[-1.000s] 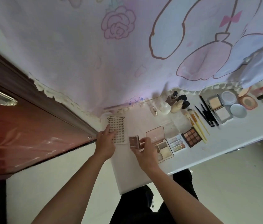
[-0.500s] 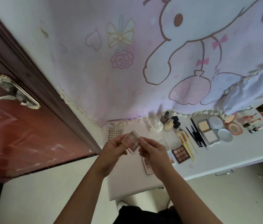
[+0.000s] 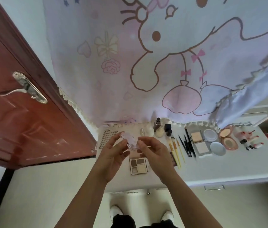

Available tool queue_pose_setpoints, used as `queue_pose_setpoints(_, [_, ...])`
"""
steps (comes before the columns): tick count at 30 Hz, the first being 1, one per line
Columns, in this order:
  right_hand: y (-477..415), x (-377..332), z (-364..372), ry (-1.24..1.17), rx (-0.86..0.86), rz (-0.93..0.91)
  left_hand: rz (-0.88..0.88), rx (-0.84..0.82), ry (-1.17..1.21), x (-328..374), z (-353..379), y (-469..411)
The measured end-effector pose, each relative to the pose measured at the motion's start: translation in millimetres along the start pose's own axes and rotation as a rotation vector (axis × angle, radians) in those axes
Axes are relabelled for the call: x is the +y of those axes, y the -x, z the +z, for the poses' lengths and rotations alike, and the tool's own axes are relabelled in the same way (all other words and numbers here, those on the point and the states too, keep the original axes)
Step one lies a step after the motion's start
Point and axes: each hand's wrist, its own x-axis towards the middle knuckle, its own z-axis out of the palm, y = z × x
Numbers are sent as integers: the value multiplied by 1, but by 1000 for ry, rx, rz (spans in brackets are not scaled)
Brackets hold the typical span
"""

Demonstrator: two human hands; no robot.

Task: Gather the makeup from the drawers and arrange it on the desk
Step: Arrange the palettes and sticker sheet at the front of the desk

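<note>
While the left hand [image 3: 111, 156] and right hand [image 3: 154, 153] pinch it, the compact [image 3: 130, 140] looks translucent.

A small clear compact [image 3: 130, 141], blurred and perhaps half open, is pinched above the tabletop [image 3: 228, 167] between the left hand [image 3: 111, 155] and right hand [image 3: 154, 153]. Below it an open palette [image 3: 138, 165] lies flat. Rightward lie yellow brushes [image 3: 175, 150], black pencils [image 3: 187, 145], a powder case [image 3: 199, 143] and lipsticks [image 3: 250, 140].

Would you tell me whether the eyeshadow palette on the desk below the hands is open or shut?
Open: the eyeshadow palette shows its bare pans, lid folded back.
</note>
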Motion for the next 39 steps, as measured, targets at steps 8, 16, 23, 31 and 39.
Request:
queue_pose_setpoints(8, [14,6,-8,-32,-84,19,23,62,-53,-10,6,9])
queue_pose_setpoints(16, [16,0,27,-242,-41,118,10,-6,-98,22,-18,9])
queue_pose_setpoints(23, [20,2,61,-330,-6,95,5,7,-118,41,-34,17])
queue_pose_setpoints(31, [26,-3,61,-110,-23,14,15,26,-69,41,-31,24])
queue_pose_setpoints(39, [29,-6,44,167,-48,-85,-9,44,-213,33,-24,31])
